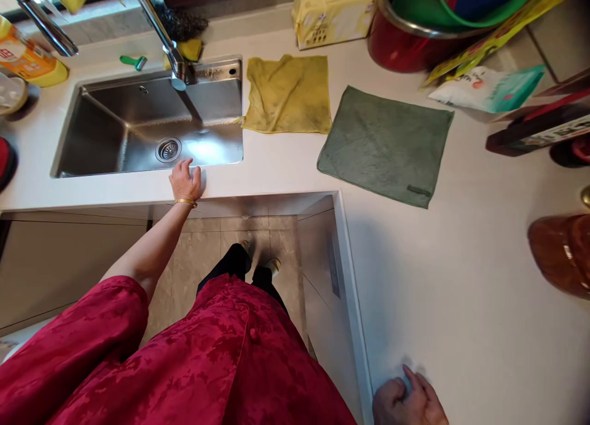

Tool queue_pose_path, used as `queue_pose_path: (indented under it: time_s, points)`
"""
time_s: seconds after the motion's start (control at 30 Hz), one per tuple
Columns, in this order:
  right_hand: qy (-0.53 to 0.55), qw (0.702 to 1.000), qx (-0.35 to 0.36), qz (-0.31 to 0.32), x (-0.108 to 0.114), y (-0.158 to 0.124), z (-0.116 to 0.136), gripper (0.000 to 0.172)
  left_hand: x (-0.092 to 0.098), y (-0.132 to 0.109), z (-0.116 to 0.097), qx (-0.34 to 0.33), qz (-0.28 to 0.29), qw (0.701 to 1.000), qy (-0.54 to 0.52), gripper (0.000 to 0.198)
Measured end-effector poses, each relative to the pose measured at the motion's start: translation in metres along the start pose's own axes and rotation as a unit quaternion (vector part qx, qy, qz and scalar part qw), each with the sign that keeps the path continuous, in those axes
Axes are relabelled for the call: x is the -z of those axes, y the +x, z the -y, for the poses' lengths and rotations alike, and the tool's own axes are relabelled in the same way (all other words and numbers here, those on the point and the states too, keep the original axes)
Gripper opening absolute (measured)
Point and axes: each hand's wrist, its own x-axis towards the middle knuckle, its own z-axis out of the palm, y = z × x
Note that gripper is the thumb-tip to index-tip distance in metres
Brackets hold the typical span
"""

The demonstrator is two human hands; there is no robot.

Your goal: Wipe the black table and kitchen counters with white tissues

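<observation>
My left hand (185,181) rests on the front rim of the steel sink (152,136), its fingers loosely bent and apart, holding nothing. A gold bracelet (186,201) circles that wrist. At the bottom right, my right hand (410,401) lies on the white countertop (442,289), partly cut off by the frame. One finger of it points outward and the others curl loosely, with nothing visible in them. Right of the sink a yellow cloth (290,96) is spread flat but wrinkled. Beside it lies a green cloth (387,145), also spread out.
A chrome faucet (177,68) rises behind the sink. A green-handled peeler (133,62) and an orange-yellow bottle (32,56) stand to the left. Along the back are a yellow package (334,13) and a red pot (401,40). A brown jar (560,253) is at right.
</observation>
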Motion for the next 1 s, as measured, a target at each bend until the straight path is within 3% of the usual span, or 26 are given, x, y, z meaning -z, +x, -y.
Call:
queue_pose_path:
  time_s: [0.23, 0.47, 0.6, 0.73, 0.83, 0.9, 1.0]
  points:
    - [-0.007, 1.000, -0.014, 0.000, -0.002, 0.000, 0.004, 0.029, 0.001, 0.001, -0.002, 0.004, 0.004, 1.000, 0.013, 0.042]
    - [0.023, 0.995, -0.089, 0.029, -0.004, -0.007, -0.003, 0.025, 0.002, -0.001, -0.005, -0.001, 0.004, 1.000, 0.009, 0.044]
    - [0.039, 0.996, -0.081, 0.012, 0.000, 0.000, 0.004, 0.039, 0.003, -0.002, -0.008, 0.002, 0.004, 1.000, 0.007, 0.044]
    - [0.074, 0.993, -0.088, -0.037, 0.003, 0.042, 0.046, 0.062, 0.005, -0.002, -0.010, 0.009, 0.012, 1.000, 0.004, 0.044]
    - [0.170, 0.984, -0.055, 0.011, -0.014, 0.091, 0.093, 0.066, 0.005, -0.001, -0.009, 0.012, 0.016, 1.000, -0.004, 0.044]
    - [0.224, 0.974, 0.008, 0.037, -0.038, 0.125, 0.126, 0.057, 0.005, -0.001, -0.008, 0.012, 0.018, 1.000, -0.008, 0.044]
    - [0.296, 0.950, 0.092, 0.036, -0.084, 0.174, 0.174, 0.031, 0.004, 0.001, -0.005, 0.013, 0.021, 1.000, -0.014, 0.044]
